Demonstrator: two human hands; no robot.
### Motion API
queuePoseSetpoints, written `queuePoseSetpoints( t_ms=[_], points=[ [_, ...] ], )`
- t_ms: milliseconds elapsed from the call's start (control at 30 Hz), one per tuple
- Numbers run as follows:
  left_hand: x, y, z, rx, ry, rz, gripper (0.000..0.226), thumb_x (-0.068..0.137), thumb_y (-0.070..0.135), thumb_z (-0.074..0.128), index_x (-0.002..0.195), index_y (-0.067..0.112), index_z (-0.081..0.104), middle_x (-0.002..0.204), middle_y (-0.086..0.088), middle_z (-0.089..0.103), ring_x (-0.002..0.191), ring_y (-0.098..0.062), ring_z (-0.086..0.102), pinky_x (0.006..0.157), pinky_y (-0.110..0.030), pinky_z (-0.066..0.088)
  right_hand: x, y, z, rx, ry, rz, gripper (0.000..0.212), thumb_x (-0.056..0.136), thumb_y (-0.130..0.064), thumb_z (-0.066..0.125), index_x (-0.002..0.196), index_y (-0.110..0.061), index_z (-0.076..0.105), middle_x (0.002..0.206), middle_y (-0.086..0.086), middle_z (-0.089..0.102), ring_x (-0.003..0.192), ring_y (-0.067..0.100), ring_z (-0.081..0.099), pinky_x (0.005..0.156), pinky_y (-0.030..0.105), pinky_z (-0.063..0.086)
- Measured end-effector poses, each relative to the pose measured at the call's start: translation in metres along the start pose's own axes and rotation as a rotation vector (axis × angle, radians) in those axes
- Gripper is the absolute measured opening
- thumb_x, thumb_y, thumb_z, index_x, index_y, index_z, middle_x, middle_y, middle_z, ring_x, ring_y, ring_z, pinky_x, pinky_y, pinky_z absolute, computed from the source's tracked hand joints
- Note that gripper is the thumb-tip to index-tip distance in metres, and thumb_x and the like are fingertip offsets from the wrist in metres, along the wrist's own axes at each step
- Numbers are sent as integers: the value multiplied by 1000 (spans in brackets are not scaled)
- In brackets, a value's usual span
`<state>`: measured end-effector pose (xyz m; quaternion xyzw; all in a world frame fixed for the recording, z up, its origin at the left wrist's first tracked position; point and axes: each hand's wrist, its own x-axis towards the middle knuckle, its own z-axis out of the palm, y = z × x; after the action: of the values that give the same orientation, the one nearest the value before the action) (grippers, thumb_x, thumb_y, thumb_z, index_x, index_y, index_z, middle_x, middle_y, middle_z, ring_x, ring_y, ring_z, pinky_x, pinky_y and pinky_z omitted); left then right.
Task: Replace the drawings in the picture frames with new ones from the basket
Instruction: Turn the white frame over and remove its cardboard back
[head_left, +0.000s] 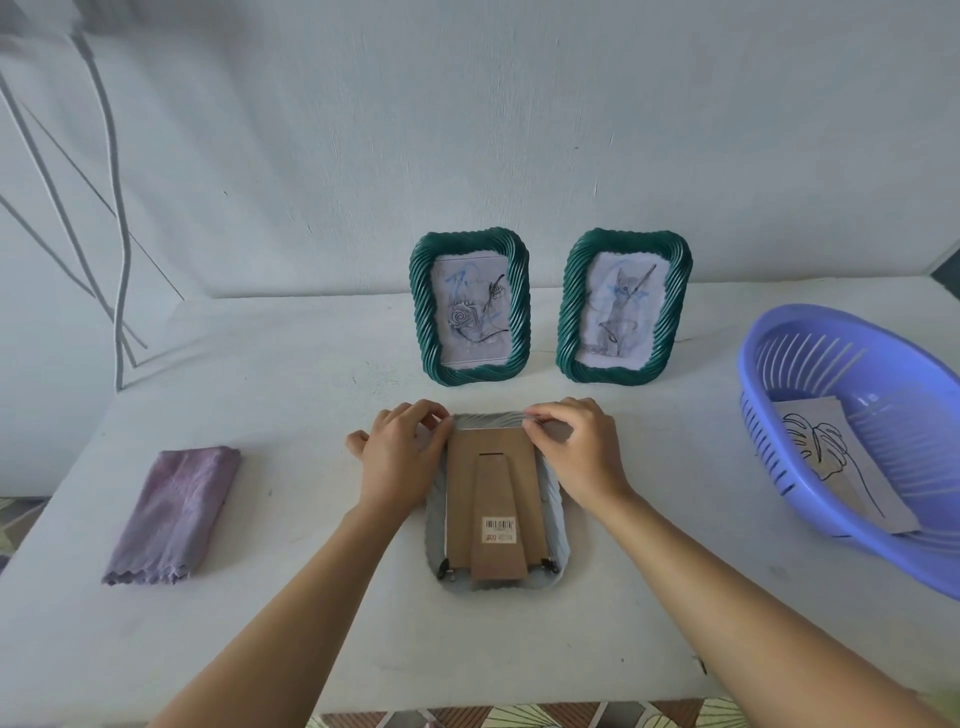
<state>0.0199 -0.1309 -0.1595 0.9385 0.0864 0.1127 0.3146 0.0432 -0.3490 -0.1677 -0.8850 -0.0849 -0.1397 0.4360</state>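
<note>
**Mia:** While both hands are on it, where does the face-down frame (496, 509) lie?

**Ben:** It lies flat in the middle of the white table (311, 597), on the near side. Its brown cardboard back (493, 493) faces up. There is a barcode sticker (499, 529) on the stand.

**Mia:** What is the left hand (402, 447) doing?

**Ben:** It sits on the far left corner of that frame. Its fingers are bent and pinch at the far edge.

**Mia:** And the right hand (574, 447)?

**Ben:** It is on the far right corner, just the same. Its fingers are bent and pinch the far edge too. Most of the frame lies nearer than the hands, between the two arms.

**Mia:** Can you see what the fingertips pinch?

**Ben:** No, it is too small to tell.

**Mia:** What else is there?

**Ben:** Two green frames stand upright, farther away, by the wall. The left green frame (470, 306) shows a rose. The right green frame (623, 306) shows a cat. A purple basket (763, 431) sits far off to the right, well apart from the right hand. A leaf drawing (841, 462) lies inside it. A folded purple cloth (174, 514) lies to the left.
</note>
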Motion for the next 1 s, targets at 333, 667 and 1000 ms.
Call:
queuePoseSetpoints(
  t_ms=[333,667,1000],
  points=[
    [-60,-10,-52,3,-184,256,28,96,54,53,120,42,63,119,23,55,113,0,53,92,-37,35,-63,-17,-42,-47,-134,-148,26,86,-46,64,104,-29,72,104,-19,62,111,9,53,93,41,46],
    [-132,-37,-42,5,-161,370,43,89,65,53,119,39,69,136,21,58,129,-3,50,92,-48,37,-123,-9,-51,6,-240,-224,23,84,-35,73,104,-22,74,127,-15,62,134,9,46,108,44,41],
    [-133,-37,-36,-177,-81,297,28,81,60,65,98,41,77,127,30,62,121,4,55,90,-52,38,-122,-6,-50,134,-248,-152,21,75,-26,86,92,-19,78,127,-11,66,133,9,49,111,42,40]
  ],
)
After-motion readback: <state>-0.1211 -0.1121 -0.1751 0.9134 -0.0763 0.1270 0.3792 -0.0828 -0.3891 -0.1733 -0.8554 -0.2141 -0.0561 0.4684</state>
